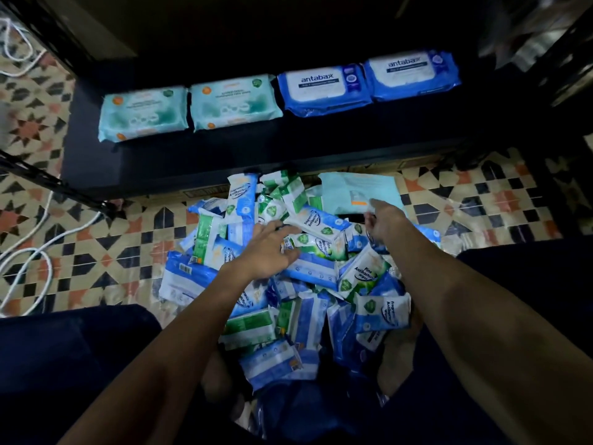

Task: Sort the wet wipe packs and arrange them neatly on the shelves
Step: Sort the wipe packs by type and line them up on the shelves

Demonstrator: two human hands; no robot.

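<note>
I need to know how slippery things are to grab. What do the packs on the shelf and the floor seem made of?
The blue packs and teal packs on the shelf look like soft plastic film with a slight sheen; their edges pucker and crinkle. The floor appears to be patterned tile, probably glazed ceramic, though the light is too dim to be sure.

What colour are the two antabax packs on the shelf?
The antabax packs are blue with a white label panel, lying side by side on the dark shelf; seen in the head view.
</note>
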